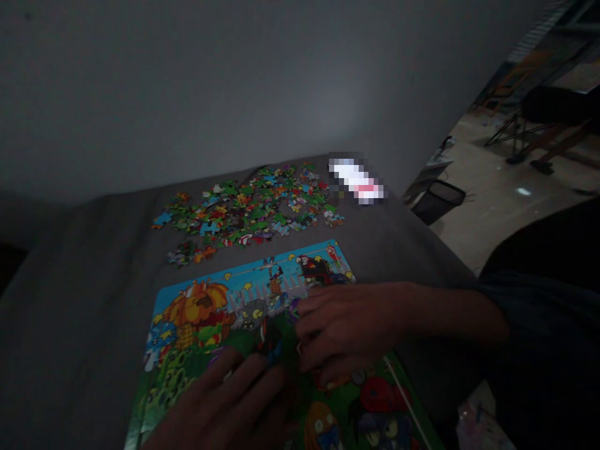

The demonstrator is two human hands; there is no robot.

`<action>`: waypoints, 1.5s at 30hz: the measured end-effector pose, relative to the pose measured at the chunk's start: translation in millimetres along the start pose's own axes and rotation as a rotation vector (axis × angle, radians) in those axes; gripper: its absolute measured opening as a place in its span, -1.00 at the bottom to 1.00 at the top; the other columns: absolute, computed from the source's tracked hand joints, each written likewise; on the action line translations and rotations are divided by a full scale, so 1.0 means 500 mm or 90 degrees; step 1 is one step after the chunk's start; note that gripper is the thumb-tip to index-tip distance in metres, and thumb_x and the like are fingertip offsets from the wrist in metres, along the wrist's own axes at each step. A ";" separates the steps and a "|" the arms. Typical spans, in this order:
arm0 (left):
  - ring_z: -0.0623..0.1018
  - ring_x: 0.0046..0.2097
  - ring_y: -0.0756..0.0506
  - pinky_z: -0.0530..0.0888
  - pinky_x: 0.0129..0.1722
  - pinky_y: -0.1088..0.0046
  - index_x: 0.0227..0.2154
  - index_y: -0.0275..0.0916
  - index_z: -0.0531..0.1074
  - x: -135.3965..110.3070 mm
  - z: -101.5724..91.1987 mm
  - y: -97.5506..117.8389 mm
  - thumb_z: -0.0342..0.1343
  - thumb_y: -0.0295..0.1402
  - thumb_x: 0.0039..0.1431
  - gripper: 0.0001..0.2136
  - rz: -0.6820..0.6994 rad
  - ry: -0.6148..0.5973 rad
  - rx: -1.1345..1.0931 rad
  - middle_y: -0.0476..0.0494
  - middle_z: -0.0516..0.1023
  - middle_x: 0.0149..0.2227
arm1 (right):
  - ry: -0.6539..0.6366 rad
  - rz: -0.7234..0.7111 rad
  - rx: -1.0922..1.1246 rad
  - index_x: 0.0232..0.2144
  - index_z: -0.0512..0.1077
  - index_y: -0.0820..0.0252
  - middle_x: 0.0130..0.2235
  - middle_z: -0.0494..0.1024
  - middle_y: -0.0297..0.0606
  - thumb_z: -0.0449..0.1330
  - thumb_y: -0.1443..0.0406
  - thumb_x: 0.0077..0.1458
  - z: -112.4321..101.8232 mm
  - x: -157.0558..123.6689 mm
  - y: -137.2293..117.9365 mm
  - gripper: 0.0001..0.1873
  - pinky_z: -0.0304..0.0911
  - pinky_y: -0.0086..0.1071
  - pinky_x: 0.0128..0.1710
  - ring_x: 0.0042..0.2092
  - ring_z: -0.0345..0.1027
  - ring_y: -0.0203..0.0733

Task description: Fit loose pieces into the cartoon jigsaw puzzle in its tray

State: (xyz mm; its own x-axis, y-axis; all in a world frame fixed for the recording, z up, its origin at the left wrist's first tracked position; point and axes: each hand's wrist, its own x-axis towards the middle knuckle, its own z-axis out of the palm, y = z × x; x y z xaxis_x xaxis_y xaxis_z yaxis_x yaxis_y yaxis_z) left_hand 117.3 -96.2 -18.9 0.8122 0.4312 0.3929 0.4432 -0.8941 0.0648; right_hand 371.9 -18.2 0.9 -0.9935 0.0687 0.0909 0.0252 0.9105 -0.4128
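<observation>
My right hand (347, 325) reaches in from the right, fingers curled over the middle of a colourful cartoon jigsaw puzzle (201, 319). A small purple patch shows at its fingertips, and the dim light hides whether it is a piece. My left hand (220, 400) lies at the bottom edge, fingers spread on the puzzle close to my right hand. Farther off, a heap of loose jigsaw pieces (248, 209) lies on the grey cloth, with a small cluster (192, 252) just above the puzzle's far edge.
The grey cloth-covered table (89, 281) drops away at its right edge. A blurred white and pink object (356, 180) lies beside the heap. Beyond the table stand a black waste bin (438, 201) and a dark chair (553, 119) on a pale floor.
</observation>
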 end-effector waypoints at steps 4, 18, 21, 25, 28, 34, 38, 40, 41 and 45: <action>0.52 -0.07 -0.07 0.37 -0.02 0.37 -0.18 -0.05 0.54 0.003 -0.002 -0.003 -0.03 -0.44 0.45 -0.76 -0.027 -0.042 -0.024 0.08 0.64 -0.15 | 0.010 0.001 -0.002 -0.08 0.56 0.23 -0.18 0.58 -0.23 0.17 0.17 0.32 0.008 0.000 -0.001 -0.71 0.16 -0.29 -0.10 -0.16 0.34 -0.15; 0.56 -0.24 -0.12 0.45 -0.24 0.34 -0.20 -0.17 0.45 0.035 -0.025 -0.002 0.06 -0.26 0.43 -0.87 -0.106 -0.121 -0.161 0.02 0.59 -0.26 | 0.014 0.044 -0.012 -0.20 0.53 0.23 -0.25 0.55 -0.23 0.19 0.23 0.30 -0.001 -0.004 -0.018 -0.81 0.13 -0.29 -0.16 -0.19 0.30 -0.16; 0.54 -0.28 -0.10 0.42 -0.29 0.38 -0.23 -0.19 0.42 0.037 -0.025 -0.002 0.04 -0.33 0.44 -0.88 -0.116 -0.114 -0.179 0.01 0.57 -0.30 | 0.011 0.046 -0.010 -0.21 0.52 0.23 -0.25 0.54 -0.25 0.19 0.23 0.30 -0.001 -0.004 -0.018 -0.82 0.13 -0.29 -0.17 -0.19 0.30 -0.17; 0.52 -0.32 -0.06 0.40 -0.32 0.42 -0.27 -0.18 0.41 0.037 -0.026 -0.003 0.04 -0.38 0.43 -0.88 -0.129 -0.117 -0.235 0.03 0.55 -0.33 | 0.008 0.048 -0.016 -0.23 0.52 0.23 -0.26 0.53 -0.26 0.19 0.23 0.30 0.000 -0.003 -0.018 -0.83 0.12 -0.29 -0.17 -0.18 0.30 -0.16; 0.51 -0.33 -0.05 0.40 -0.35 0.44 -0.26 -0.18 0.40 0.035 -0.026 -0.002 0.06 -0.39 0.41 -0.91 -0.144 -0.124 -0.262 0.02 0.53 -0.34 | 0.001 0.041 -0.024 -0.24 0.51 0.22 -0.24 0.54 -0.25 0.19 0.21 0.30 0.001 -0.001 -0.019 -0.82 0.13 -0.28 -0.16 -0.18 0.32 -0.16; 0.53 -0.33 -0.01 0.42 -0.36 0.48 -0.20 -0.18 0.40 0.029 -0.025 -0.003 0.01 -0.44 0.42 -0.92 -0.152 -0.153 -0.319 0.01 0.53 -0.28 | 0.011 0.012 -0.038 -0.28 0.52 0.20 -0.24 0.55 -0.28 0.18 0.23 0.32 0.004 0.001 -0.021 -0.82 0.14 -0.29 -0.12 -0.17 0.34 -0.18; 0.52 -0.33 -0.01 0.42 -0.38 0.48 -0.19 -0.18 0.39 0.025 -0.022 -0.003 -0.05 -0.47 0.43 -0.87 -0.145 -0.148 -0.304 -0.02 0.53 -0.25 | 0.027 0.023 -0.061 -0.32 0.55 0.16 -0.25 0.56 -0.30 0.18 0.23 0.33 0.009 -0.003 -0.024 -0.79 0.12 -0.27 -0.15 -0.19 0.33 -0.18; 0.51 -0.36 -0.01 0.40 -0.42 0.50 -0.22 -0.18 0.37 0.025 -0.021 -0.002 -0.07 -0.48 0.43 -0.86 -0.147 -0.151 -0.298 -0.01 0.51 -0.28 | 0.036 0.030 -0.072 -0.33 0.55 0.16 -0.24 0.56 -0.29 0.17 0.23 0.34 0.011 -0.005 -0.024 -0.77 0.12 -0.26 -0.15 -0.19 0.33 -0.17; 0.50 -0.37 0.00 0.39 -0.44 0.50 -0.23 -0.18 0.37 0.025 -0.021 -0.003 -0.08 -0.48 0.44 -0.85 -0.145 -0.151 -0.297 -0.01 0.51 -0.29 | 0.037 0.031 -0.072 -0.32 0.56 0.16 -0.23 0.57 -0.28 0.16 0.23 0.34 0.011 -0.005 -0.024 -0.77 0.13 -0.26 -0.15 -0.19 0.33 -0.17; 0.54 -0.29 -0.04 0.47 -0.32 0.45 -0.14 -0.18 0.39 0.025 -0.026 -0.015 -0.07 -0.38 0.48 -0.86 -0.112 -0.142 -0.261 -0.05 0.55 -0.23 | 0.022 0.019 -0.029 -0.24 0.56 0.20 -0.21 0.57 -0.25 0.16 0.22 0.35 0.000 -0.006 -0.021 -0.78 0.15 -0.28 -0.12 -0.15 0.34 -0.17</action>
State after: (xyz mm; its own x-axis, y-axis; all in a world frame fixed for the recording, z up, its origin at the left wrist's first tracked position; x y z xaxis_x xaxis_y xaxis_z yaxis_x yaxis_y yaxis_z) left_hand 119.0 -85.9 -2.5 0.8199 0.5550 0.1402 0.4315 -0.7601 0.4858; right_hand 374.8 -27.8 5.1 -0.9878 0.1094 0.1111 0.0604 0.9253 -0.3745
